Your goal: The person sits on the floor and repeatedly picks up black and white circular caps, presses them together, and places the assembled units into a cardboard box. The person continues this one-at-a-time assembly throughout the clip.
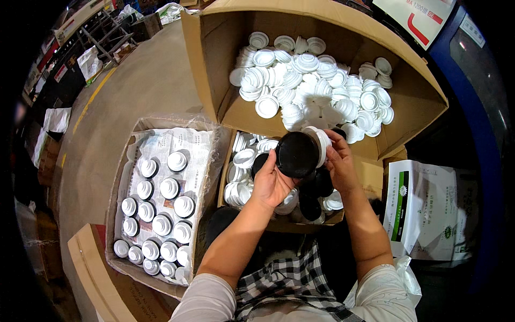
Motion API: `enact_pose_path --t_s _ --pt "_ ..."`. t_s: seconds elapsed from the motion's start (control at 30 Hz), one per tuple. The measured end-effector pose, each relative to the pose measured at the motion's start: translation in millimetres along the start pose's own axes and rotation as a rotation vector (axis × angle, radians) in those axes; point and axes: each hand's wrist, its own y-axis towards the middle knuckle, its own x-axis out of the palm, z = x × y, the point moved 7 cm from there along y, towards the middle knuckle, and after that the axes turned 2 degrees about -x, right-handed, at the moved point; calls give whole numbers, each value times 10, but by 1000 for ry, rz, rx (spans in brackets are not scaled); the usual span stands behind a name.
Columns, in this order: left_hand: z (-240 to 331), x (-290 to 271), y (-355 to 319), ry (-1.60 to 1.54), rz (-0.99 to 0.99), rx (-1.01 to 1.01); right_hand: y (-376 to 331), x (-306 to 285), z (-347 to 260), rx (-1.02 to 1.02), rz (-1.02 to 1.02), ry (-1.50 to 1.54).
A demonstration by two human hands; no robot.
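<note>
My left hand (271,182) is closed round the edge of a black round disc-shaped part (296,154), its flat face turned toward me. On the right, my right hand (342,163) grips a white stepped plastic part (321,144) by its rim. The white part lies against the back of the black disc; whether the two are joined I cannot tell. Both hands are above a low carton (365,177) that holds loose white pieces (236,174) and more black discs (316,185), partly hidden by my hands.
Beyond my hands, a large tilted cardboard box (214,64) holds many white stepped parts (306,64). At left, a newspaper-lined carton (124,188) holds several white-on-black assemblies (169,188). A white printed sack (424,209) lies at right, beside a blue machine panel (461,86).
</note>
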Motion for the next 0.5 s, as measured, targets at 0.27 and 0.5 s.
enact_pose_path --t_s 0.27,0.5 --pt "91 92 -36 198 80 110 -5 -31 -23 -136 88 -580" --pt "186 -38 -44 116 138 111 -97 174 -135 -13 -197 -691"
